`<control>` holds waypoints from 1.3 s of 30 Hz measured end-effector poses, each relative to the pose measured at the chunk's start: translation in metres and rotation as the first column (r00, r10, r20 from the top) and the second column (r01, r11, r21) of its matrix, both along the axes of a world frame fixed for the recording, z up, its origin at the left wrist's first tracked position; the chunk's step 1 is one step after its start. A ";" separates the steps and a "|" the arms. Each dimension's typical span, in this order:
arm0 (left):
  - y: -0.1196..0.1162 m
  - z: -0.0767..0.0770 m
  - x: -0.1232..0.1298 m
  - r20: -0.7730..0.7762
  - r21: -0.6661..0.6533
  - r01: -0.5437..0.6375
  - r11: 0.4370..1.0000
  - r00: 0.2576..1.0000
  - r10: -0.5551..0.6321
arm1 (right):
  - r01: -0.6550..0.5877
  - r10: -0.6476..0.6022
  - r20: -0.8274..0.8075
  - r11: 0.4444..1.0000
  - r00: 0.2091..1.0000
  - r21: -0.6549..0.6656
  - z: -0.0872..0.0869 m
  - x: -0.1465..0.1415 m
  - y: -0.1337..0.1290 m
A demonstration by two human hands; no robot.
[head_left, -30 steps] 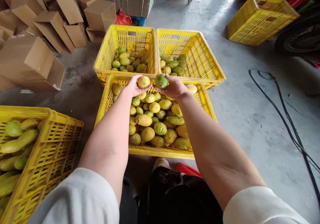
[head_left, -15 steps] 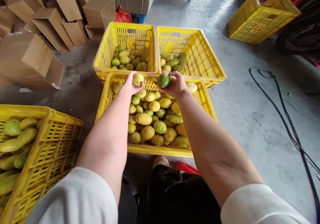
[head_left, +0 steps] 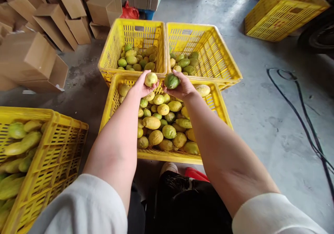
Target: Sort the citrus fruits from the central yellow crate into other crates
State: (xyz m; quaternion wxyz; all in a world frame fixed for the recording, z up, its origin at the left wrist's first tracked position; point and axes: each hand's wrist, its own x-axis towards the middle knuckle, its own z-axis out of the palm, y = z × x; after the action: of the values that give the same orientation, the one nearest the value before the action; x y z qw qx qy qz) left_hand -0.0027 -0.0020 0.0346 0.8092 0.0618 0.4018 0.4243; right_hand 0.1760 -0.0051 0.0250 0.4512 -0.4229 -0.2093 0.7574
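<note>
My left hand (head_left: 143, 84) is closed around a yellow papaya (head_left: 150, 79), its rounded end facing up. Beside it, my right hand (head_left: 182, 85) grips a dark green papaya (head_left: 172, 81). The two fruits are close together but apart, above the far rim of the near yellow crate (head_left: 167, 156). That crate holds many yellow and greenish papayas (head_left: 151, 123) of mixed sizes. Behind it stand a left back crate (head_left: 105, 53) and a right back crate (head_left: 221, 53), each with a layer of green and yellow papayas at the bottom.
Another yellow crate (head_left: 56, 150) full of longer papayas stands at my left. Cardboard boxes (head_left: 31, 58) are piled at the far left. A further yellow crate (head_left: 281, 18) sits at the upper right near a wheel (head_left: 320, 35). Black cable (head_left: 304, 122) lies on the floor at right.
Both hands still hold their papayas. The left hand's fruit has turned slightly and moved a little closer to the right hand's. The whole view has shifted slightly.
</note>
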 end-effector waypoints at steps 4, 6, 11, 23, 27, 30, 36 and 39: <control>0.000 -0.002 -0.003 0.013 -0.066 -0.016 0.998 1.000 0.017 | 0.005 -0.005 0.023 1.000 1.000 0.004 -0.005 0.006 0.001; 0.000 -0.003 -0.004 0.016 -0.067 -0.035 0.997 0.999 0.036 | 0.014 -0.015 0.020 0.999 1.000 0.028 -0.005 0.010 0.000; -0.001 -0.006 -0.001 -0.030 0.011 -0.086 0.996 0.996 0.087 | 0.002 0.000 -0.020 0.995 1.000 0.101 -0.004 0.013 -0.002; 0.004 -0.007 0.005 -0.109 -0.025 0.156 0.987 0.981 -0.158 | -0.001 -0.001 0.053 1.000 0.999 0.023 -0.002 0.001 -0.003; 0.003 -0.006 0.002 -0.142 -0.025 0.154 0.988 0.978 -0.156 | -0.001 0.000 0.062 1.000 0.998 0.014 -0.004 0.006 -0.002; 0.000 -0.001 0.000 -0.126 -0.036 0.129 0.991 0.983 -0.133 | -0.003 0.002 0.047 1.000 0.999 0.029 -0.006 0.008 -0.001; -0.002 0.004 0.002 -0.171 -0.024 0.096 0.995 0.980 -0.099 | -0.133 0.130 0.053 0.989 0.990 0.058 0.006 0.003 -0.002; -0.001 0.003 0.005 -0.152 -0.003 0.101 0.995 0.983 -0.100 | -0.184 0.172 0.134 0.979 0.976 0.084 0.026 0.002 -0.001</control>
State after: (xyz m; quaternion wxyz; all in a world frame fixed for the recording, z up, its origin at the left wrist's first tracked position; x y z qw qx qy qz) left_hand 0.0019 -0.0028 0.0373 0.7964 0.1162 0.4575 0.3780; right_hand 0.1777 -0.0059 0.0507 0.3870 -0.4274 -0.3107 0.7557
